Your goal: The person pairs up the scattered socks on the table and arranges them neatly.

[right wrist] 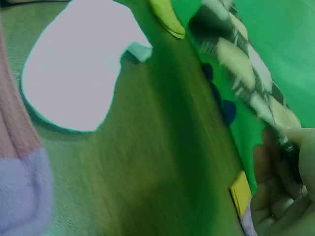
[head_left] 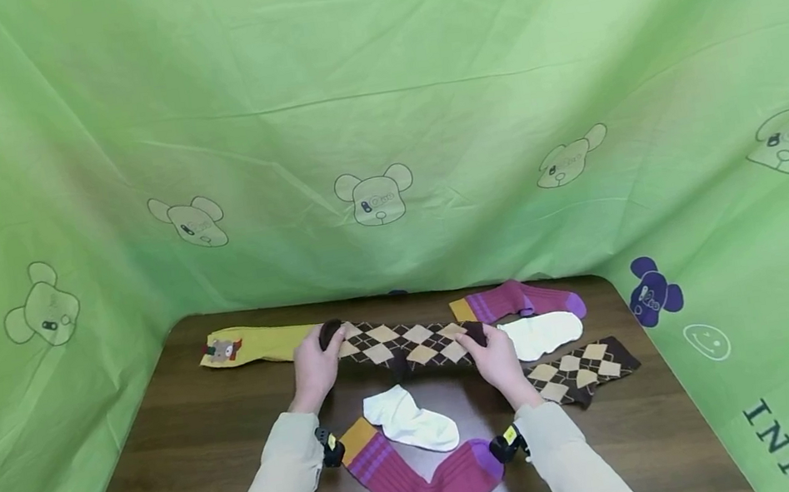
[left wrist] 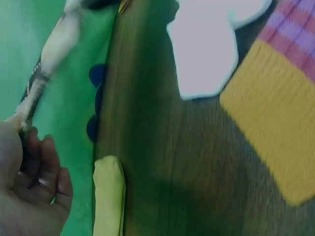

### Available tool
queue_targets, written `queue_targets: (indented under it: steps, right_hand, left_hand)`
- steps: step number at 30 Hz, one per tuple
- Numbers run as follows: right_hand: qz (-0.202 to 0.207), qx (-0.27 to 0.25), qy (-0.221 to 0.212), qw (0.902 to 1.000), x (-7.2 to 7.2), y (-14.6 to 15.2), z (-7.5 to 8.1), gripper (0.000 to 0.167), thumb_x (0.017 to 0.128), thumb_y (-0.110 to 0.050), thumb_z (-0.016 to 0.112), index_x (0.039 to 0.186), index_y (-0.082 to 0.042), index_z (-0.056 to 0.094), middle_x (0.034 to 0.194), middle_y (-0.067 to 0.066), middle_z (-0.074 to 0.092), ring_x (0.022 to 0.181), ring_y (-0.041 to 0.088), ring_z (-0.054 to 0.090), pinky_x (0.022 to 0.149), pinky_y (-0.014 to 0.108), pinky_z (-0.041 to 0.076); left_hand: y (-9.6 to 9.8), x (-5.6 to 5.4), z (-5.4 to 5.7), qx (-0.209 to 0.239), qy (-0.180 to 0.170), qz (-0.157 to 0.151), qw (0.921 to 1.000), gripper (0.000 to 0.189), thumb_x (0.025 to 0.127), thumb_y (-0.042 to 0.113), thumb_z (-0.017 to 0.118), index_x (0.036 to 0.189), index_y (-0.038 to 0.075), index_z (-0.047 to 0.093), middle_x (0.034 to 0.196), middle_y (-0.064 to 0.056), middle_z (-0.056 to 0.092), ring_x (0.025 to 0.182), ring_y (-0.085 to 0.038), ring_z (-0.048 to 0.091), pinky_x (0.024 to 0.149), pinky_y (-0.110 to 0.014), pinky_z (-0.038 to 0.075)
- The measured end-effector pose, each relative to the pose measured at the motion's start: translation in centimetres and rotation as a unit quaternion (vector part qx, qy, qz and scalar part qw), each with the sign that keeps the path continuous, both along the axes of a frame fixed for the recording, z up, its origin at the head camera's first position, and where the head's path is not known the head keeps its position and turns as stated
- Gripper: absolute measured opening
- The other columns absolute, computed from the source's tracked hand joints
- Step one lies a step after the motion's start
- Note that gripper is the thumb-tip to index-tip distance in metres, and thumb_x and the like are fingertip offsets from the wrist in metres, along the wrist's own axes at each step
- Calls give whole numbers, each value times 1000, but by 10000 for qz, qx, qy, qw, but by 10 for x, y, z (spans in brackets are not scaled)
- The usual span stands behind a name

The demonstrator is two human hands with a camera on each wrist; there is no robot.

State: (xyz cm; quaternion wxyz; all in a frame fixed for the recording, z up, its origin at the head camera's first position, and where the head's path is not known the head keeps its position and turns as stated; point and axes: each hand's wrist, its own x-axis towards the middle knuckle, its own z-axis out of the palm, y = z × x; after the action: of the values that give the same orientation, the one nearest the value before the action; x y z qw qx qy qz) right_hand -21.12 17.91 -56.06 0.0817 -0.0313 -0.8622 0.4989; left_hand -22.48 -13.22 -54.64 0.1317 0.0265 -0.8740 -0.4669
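Note:
Both hands hold a brown argyle sock (head_left: 419,343) with beige diamonds, stretched sideways above the table. My left hand (head_left: 316,366) pinches its dark left end, and my right hand (head_left: 495,354) grips the dark right end. In the left wrist view the left hand (left wrist: 37,189) has its thumb and fingers around the fabric. The right wrist view shows the right hand (right wrist: 283,182) holding the other end, with the argyle sock (right wrist: 256,73) slanting away from it. A second argyle sock (head_left: 582,371) lies on the table, right of the right hand.
A yellow sock (head_left: 264,342) lies at the back left. One white sock (head_left: 412,422) and a magenta sock (head_left: 429,489) with orange cuff lie between the forearms. Another magenta sock (head_left: 515,299) and white sock (head_left: 543,334) lie at the back right. Green cloth (head_left: 388,255) walls the wooden table (head_left: 161,472).

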Motion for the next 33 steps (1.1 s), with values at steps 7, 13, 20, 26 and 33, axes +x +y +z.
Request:
queue_targets:
  steps: [7, 13, 20, 26, 33]
  right_hand:
    - [86, -250, -87, 9996, -1, 3, 6, 29, 94, -24, 77, 110, -1, 75, 75, 6, 69, 55, 16, 62, 57, 29, 53]
    - [116, -350, -130, 9992, -1, 3, 5, 26, 93, -23, 78, 104, -1, 75, 69, 3, 68, 52, 14, 58, 51, 26, 49]
    - [299, -419, -42, 9987, 1, -4, 5, 23, 91, -21, 80, 99, -1, 76, 68, 3, 69, 56, 14, 57, 54, 25, 47]
    - [567, -760, -75, 9955, 3, -15, 5, 23, 91, -21, 80, 99, 0, 75, 76, 7, 74, 58, 12, 60, 52, 23, 45]
    - [675, -887, -67, 9937, 5, -30, 5, 22, 90, -22, 81, 96, -1, 75, 76, 7, 74, 60, 10, 63, 51, 22, 45]
  left_hand:
    - [-19, 2, 1, 119, -74, 68, 9999, 30, 100, 34, 67, 93, 5, 63, 70, -5, 61, 60, -21, 55, 56, -35, 45]
    - [-33, 4, 5, 217, -13, 22, 9998, 26, 99, 31, 70, 96, 5, 64, 69, -4, 63, 56, -18, 55, 52, -31, 45]
    - [-44, 7, 8, 305, -54, -46, 9995, 29, 98, 33, 71, 95, 5, 67, 70, -4, 63, 58, -21, 54, 53, -31, 44]
    - [-57, 12, 14, 127, -65, 154, 9998, 35, 94, 39, 75, 91, 5, 68, 69, -3, 64, 61, -20, 52, 56, -31, 40]
    - [-76, 17, 16, -3, 44, 328, 9995, 37, 92, 40, 77, 85, 6, 67, 64, -1, 63, 58, -19, 51, 54, -29, 38]
